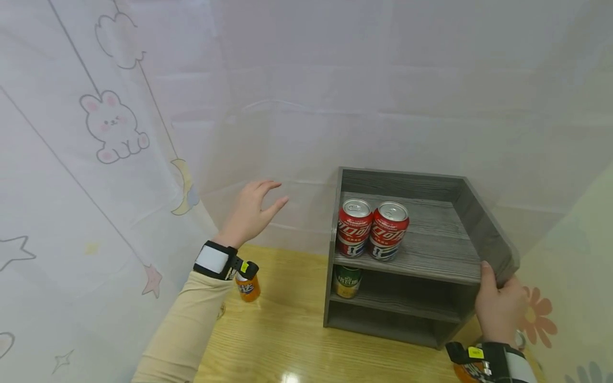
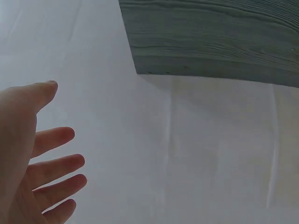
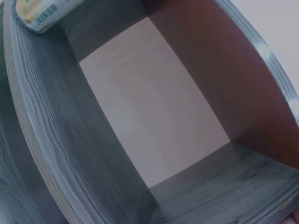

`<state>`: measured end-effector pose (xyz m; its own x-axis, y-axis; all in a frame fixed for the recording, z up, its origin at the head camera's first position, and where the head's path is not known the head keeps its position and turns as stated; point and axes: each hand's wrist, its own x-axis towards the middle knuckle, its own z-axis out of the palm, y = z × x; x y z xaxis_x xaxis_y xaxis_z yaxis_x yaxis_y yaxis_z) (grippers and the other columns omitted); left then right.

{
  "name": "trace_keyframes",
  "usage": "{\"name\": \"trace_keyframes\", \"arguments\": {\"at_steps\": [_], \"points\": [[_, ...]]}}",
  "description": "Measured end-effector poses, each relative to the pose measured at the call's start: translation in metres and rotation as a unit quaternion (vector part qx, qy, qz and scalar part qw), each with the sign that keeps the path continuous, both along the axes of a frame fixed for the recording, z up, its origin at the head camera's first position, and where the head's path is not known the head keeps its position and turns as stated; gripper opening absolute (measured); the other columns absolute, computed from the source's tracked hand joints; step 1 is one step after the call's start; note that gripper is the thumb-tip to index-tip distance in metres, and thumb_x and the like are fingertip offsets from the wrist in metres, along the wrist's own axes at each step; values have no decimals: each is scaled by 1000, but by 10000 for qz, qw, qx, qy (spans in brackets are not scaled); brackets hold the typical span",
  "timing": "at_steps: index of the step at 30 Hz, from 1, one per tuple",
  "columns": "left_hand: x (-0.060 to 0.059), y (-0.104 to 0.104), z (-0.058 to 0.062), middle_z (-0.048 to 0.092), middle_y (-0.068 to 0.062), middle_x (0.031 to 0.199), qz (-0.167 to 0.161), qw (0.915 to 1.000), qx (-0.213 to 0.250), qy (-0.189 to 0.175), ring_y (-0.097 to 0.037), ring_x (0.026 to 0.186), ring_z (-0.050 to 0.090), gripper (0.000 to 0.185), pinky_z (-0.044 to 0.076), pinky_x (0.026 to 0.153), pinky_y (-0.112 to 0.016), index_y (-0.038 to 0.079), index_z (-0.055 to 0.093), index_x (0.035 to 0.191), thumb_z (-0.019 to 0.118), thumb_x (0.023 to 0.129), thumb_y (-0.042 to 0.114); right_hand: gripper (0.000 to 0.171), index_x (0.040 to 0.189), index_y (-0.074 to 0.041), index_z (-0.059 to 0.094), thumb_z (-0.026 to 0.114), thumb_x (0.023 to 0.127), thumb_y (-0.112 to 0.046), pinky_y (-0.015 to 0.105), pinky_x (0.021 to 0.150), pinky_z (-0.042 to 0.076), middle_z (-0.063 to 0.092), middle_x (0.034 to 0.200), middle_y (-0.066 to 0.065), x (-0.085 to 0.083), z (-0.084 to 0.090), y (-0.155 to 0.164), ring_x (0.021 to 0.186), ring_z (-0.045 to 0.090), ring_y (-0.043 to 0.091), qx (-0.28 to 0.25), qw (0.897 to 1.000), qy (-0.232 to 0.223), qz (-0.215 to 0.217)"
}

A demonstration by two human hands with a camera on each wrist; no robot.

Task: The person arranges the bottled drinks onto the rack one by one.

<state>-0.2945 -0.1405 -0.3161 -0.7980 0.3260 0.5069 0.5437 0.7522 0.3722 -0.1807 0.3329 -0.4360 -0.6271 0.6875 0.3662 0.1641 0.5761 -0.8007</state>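
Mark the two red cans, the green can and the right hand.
red cans (image 1: 372, 230), head view, where the pair meet on the top shelf.
green can (image 1: 347, 280), head view, its side.
right hand (image 1: 499, 305), head view, its back, gripping the shelf corner.

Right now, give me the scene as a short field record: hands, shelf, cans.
left hand: raised, fingers spread, holds nothing, left of the shelf
right hand: grips the shelf's front right corner
shelf: grey wood-grain unit with tiers, on a wooden table
top tier: two red cans, upright, side by side
middle tier: one green can at the left end
orange can: on the table, partly hidden by the left wrist
backdrop: white curtain with bunny print
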Motion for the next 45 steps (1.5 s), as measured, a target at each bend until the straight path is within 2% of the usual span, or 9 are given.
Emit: {"name": "trace_keyframes", "arguments": {"at_steps": [4, 10, 16, 20, 23, 31, 36, 39, 45], "points": [[-8, -13, -19, 57, -13, 142, 207, 9987, -104, -455, -34, 135, 45, 54, 34, 112, -49, 7, 59, 142, 57, 104, 44, 45, 93, 8, 57, 54, 104, -36, 27, 51, 28, 55, 86, 23, 0, -1, 0, 70, 43, 29, 23, 10000, 30, -36], [-17, -30, -55, 57, -18, 141, 478, 9921, -309, -1117, -37, 134, 47, 55, 35, 111, -52, 3, 58, 143, 58, 104, 42, 46, 96, 11, 58, 54, 104, -35, 35, 59, 31, 58, 91, 31, 0, -1, 2, 79, 50, 36, 13, 9999, 117, 68], [-23, -44, -92, 60, -20, 137, 725, 9866, -509, -1372, -39, 131, 51, 53, 39, 108, -53, 0, 61, 138, 61, 103, 39, 45, 94, 10, 57, 54, 104, -33, 39, 61, 31, 58, 93, 32, 0, -2, 1, 80, 50, 38, 59, 9998, 185, 51], [-23, -53, -115, 60, -21, 136, 903, 9807, -611, -1621, -42, 129, 52, 52, 41, 105, -55, -2, 62, 136, 63, 102, 37, 44, 86, 8, 54, 55, 104, -33, 36, 55, 30, 54, 80, 25, -1, -2, 1, 68, 45, 32, 175, 9997, 165, 17], [-22, -58, -128, 61, -22, 135, 1047, 9755, -652, -1824, -42, 126, 54, 52, 44, 103, -56, -2, 62, 136, 62, 102, 38, 44, 80, 4, 51, 55, 103, -33, 31, 49, 26, 49, 71, 18, -1, -2, 1, 63, 39, 26, 243, 9996, 133, -24], [-16, -67, -159, 68, -21, 121, 1235, 9702, -820, -1918, -40, 107, 65, 49, 53, 88, -53, -3, 67, 129, 66, 99, 36, 44, 83, 6, 54, 56, 103, -33, 31, 50, 27, 53, 77, 24, 0, 1, 0, 68, 42, 30, 163, 9998, 122, 6], [-14, -72, -178, 68, -22, 119, 1286, 9639, -800, -2189, -39, 102, 67, 50, 53, 88, -52, -4, 65, 130, 66, 100, 36, 44, 82, 5, 55, 57, 103, -34, 30, 48, 26, 52, 74, 19, -1, 0, 2, 60, 39, 21, 216, 9997, 84, -28], [-12, -71, -185, 69, -22, 118, 1322, 9600, -695, -2368, -37, 96, 68, 53, 54, 83, -51, -4, 63, 133, 65, 99, 37, 44, 80, 4, 53, 57, 103, -34, 31, 48, 26, 49, 70, 16, -1, -1, 4, 61, 38, 23, 238, 9996, 118, -37], [-11, -72, -203, 67, -24, 122, 1463, 9542, -622, -2535, -41, 104, 65, 59, 51, 89, -55, -4, 60, 137, 67, 97, 39, 44, 81, 7, 56, 58, 102, -31, 29, 54, 27, 54, 76, 24, 0, -1, 3, 68, 43, 30, 245, 9994, 235, 8]]}}
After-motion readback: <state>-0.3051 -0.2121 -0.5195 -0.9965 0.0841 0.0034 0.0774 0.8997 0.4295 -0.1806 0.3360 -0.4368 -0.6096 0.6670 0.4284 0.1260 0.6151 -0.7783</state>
